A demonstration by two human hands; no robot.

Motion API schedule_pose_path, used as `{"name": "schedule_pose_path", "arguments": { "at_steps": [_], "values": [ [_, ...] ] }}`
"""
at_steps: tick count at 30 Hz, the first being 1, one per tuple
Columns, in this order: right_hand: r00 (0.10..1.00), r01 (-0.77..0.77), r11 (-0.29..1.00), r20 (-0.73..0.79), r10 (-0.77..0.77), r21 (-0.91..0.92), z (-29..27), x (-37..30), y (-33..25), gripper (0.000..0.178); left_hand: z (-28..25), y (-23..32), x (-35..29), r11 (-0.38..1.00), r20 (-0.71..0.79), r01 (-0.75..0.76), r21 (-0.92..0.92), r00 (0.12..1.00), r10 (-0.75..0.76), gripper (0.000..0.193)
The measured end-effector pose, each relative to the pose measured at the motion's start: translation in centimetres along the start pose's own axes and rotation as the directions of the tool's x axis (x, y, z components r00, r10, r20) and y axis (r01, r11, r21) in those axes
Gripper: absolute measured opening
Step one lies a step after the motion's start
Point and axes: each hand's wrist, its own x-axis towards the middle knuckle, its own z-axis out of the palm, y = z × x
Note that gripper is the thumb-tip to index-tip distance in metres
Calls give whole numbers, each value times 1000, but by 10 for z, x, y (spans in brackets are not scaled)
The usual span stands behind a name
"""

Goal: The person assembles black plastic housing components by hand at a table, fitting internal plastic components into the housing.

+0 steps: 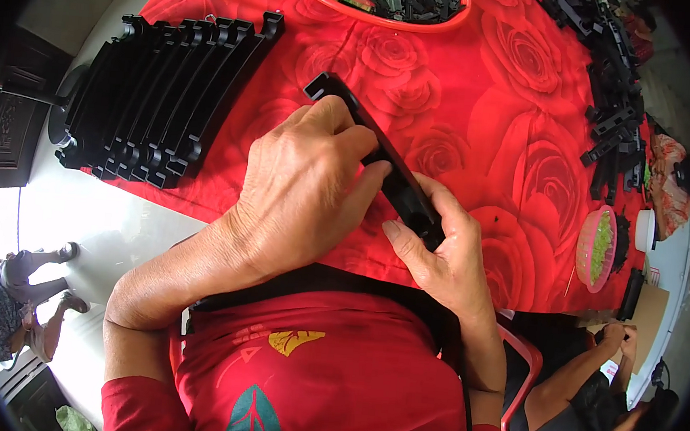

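A long black plastic bar [402, 189] with a channel along it is held at a slant above the tablecloth, in front of my body. My right hand [449, 256] grips its near right end, thumb on one side and fingers on the other. Over its upper half, my left hand [304, 172] is closed, with curled fingers and the thumb against the bar. Whether a small piece sits between those fingertips is hidden. The notched far end [320, 86] sticks out past my left knuckles.
Several similar black bars [180, 97] lie side by side at the left. At the back, a red basin [384, 23] holds small black and yellow pieces. Black parts [612, 115] are heaped along the right edge, near a pink bowl [582, 250]. Another person's hands [619, 338] are at lower right.
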Motion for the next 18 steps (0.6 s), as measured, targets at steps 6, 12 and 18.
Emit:
{"name": "schedule_pose_path", "arguments": {
  "at_steps": [6, 12, 18],
  "values": [
    [988, 71, 983, -124, -93, -170, 4, 3, 7, 48, 12, 12, 2, 992, 1, -21, 127, 1000, 21, 35],
    [973, 104, 929, -156, -169, -356, 8, 9, 8, 53, 18, 24, 18, 984, 192, 96, 152, 974, -124, 38],
    [972, 86, 880, -156, -178, -466, 1, 11, 6, 55, 40, 23, 32, 982, 140, 144, 126, 977, -161, 30]
  ]
}}
